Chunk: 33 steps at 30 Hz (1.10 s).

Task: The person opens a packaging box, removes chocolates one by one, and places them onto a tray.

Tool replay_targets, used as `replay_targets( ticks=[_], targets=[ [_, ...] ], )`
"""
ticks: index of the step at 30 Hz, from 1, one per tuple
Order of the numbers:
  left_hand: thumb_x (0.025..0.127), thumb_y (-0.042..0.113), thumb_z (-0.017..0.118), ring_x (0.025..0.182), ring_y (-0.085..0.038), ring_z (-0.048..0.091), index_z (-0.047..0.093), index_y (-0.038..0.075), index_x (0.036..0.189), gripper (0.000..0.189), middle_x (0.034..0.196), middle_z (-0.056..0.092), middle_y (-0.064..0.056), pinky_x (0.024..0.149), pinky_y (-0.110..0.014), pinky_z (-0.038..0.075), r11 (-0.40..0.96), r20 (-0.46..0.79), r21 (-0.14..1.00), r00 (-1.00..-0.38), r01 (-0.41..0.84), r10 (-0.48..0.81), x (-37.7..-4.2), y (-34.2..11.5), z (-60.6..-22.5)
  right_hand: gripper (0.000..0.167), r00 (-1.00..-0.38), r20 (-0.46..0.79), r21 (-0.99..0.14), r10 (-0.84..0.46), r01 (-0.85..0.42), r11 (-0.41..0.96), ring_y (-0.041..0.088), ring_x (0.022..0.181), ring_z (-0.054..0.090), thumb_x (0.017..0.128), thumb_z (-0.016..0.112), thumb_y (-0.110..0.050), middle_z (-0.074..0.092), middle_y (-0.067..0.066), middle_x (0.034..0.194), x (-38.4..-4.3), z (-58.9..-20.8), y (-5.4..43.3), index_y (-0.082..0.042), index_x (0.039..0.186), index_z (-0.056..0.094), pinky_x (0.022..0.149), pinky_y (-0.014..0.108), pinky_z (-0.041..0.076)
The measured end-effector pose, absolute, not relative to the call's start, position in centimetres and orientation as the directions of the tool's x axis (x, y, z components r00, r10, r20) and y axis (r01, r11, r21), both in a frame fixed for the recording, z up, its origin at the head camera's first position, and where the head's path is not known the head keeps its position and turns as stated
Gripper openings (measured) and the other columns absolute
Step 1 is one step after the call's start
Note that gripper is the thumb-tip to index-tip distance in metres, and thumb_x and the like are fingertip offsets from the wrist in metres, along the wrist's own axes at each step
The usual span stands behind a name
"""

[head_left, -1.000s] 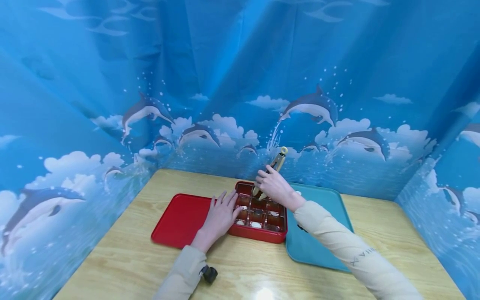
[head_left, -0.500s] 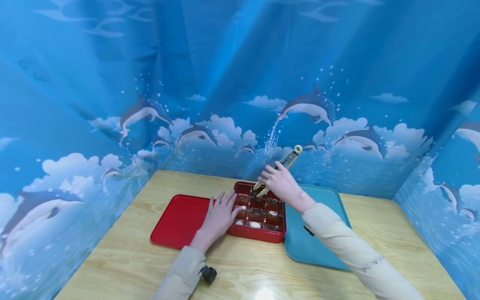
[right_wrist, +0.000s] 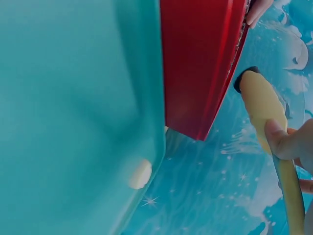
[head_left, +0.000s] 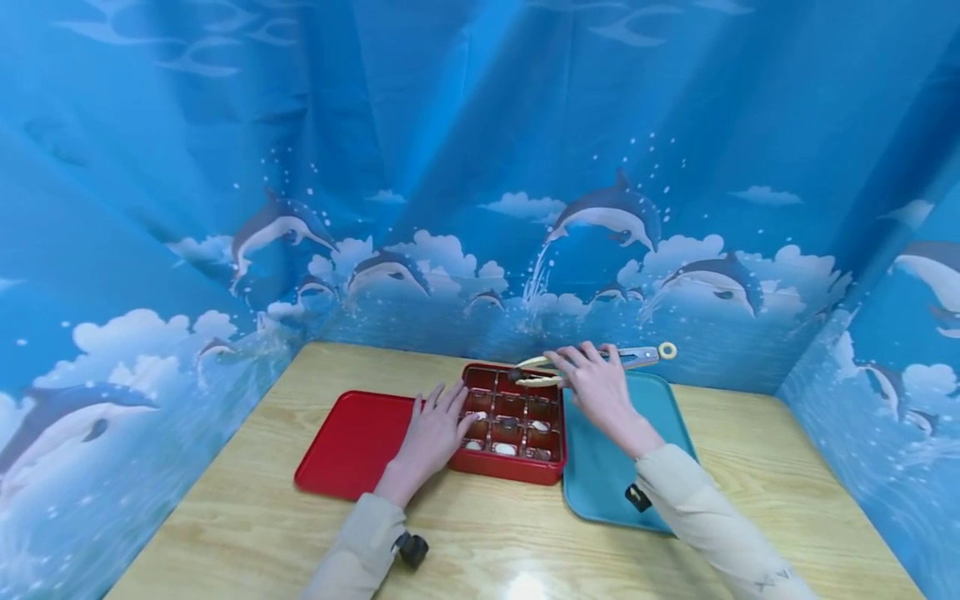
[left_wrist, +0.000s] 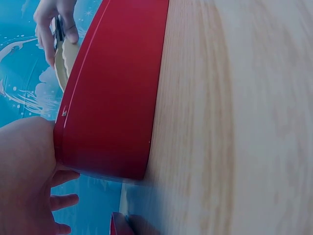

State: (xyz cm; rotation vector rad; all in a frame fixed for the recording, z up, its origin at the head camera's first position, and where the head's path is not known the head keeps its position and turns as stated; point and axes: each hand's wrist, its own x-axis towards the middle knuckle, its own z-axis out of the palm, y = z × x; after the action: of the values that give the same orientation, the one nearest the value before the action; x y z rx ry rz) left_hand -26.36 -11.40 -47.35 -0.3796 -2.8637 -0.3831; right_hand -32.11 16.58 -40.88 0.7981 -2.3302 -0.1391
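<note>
Pale wood-grain table [head_left: 465, 550] runs along the near side. Just beyond its bare front strip stands a red, rounded-square box [head_left: 506, 468] with glossy brown compartments; small white pieces [head_left: 504, 449] and a dark piece [head_left: 509, 423] lie in some of them. On its left side rests the left hand [head_left: 430, 437], fingers straight and spread apart. Beside that hand lies a flat red tray [head_left: 348, 446]; on the box's other side, a teal rounded tray [head_left: 611, 467] bears one white lump [right_wrist: 141, 174] near its edge.

Farther back, the right hand [head_left: 598, 393] has its fingers curled round metal tongs with cream tips [head_left: 641, 357]. Between those tips sits a small dark lump [head_left: 515, 375], over the box's far row — whether it touches a divider I cannot tell. It looks light, perhaps crumbly or slick; a gentle squeeze across its middle should suit it, and the tongs are best held midway along both arms.

Behind everything hangs a blue dolphin-print curtain [head_left: 450, 167].
</note>
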Motion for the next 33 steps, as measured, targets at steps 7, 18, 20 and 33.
replay_targets(
  ticks=[7, 18, 20, 33],
  targets=[
    [0.105, 0.042, 0.051, 0.147, -0.04, 0.033, 0.046, 0.007, 0.152, 0.059, 0.159, 0.042, -0.011, 0.117, -0.066, 0.024, 0.929, 0.255, 0.237, -0.941, 0.283, 0.222, -26.4, -11.3, -47.4, 0.049, -0.618, 0.62, 0.164, -0.483, -0.5, 0.85, 0.03, 0.109, 0.056, 0.09, 0.075, -0.009, 0.069, 0.005, 0.122, -31.7, -41.8, 19.0, -0.02, 0.137, 0.066, 0.087, 0.054, 0.038],
    [0.106, 0.043, 0.048, 0.148, -0.039, 0.032, 0.044, 0.007, 0.154, 0.06, 0.161, 0.039, -0.01, 0.117, -0.065, 0.023, 0.933, 0.239, 0.237, -0.947, 0.271, 0.215, -26.2, -11.3, -47.2, 0.049, -0.632, 0.658, 0.141, -0.41, -0.431, 0.891, 0.035, 0.102, 0.057, 0.084, 0.079, -0.005, 0.071, 0.012, 0.116, -31.7, -42.4, 24.6, -0.013, 0.131, 0.069, 0.085, 0.057, 0.039],
    [0.106, 0.044, 0.047, 0.148, -0.039, 0.031, 0.043, 0.007, 0.154, 0.06, 0.161, 0.038, -0.01, 0.118, -0.065, 0.023, 0.934, 0.235, 0.238, -0.949, 0.267, 0.211, -26.3, -11.4, -47.2, 0.048, -0.631, 0.663, 0.149, -0.403, -0.416, 0.897, 0.036, 0.101, 0.057, 0.083, 0.079, -0.003, 0.07, 0.013, 0.114, -32.0, -42.6, 25.5, -0.011, 0.13, 0.069, 0.085, 0.056, 0.04],
    [0.107, 0.045, 0.046, 0.149, -0.039, 0.03, 0.042, 0.007, 0.155, 0.061, 0.161, 0.037, -0.01, 0.118, -0.065, 0.022, 0.929, 0.232, 0.255, -0.95, 0.268, 0.21, -26.1, -11.3, -47.1, 0.041, -0.7, 0.562, 0.303, -0.441, -0.322, 0.897, 0.036, 0.1, 0.059, 0.078, 0.086, -0.009, 0.071, 0.013, 0.108, -33.3, -42.7, 30.0, -0.009, 0.117, 0.075, 0.079, 0.052, 0.043]
  ],
)
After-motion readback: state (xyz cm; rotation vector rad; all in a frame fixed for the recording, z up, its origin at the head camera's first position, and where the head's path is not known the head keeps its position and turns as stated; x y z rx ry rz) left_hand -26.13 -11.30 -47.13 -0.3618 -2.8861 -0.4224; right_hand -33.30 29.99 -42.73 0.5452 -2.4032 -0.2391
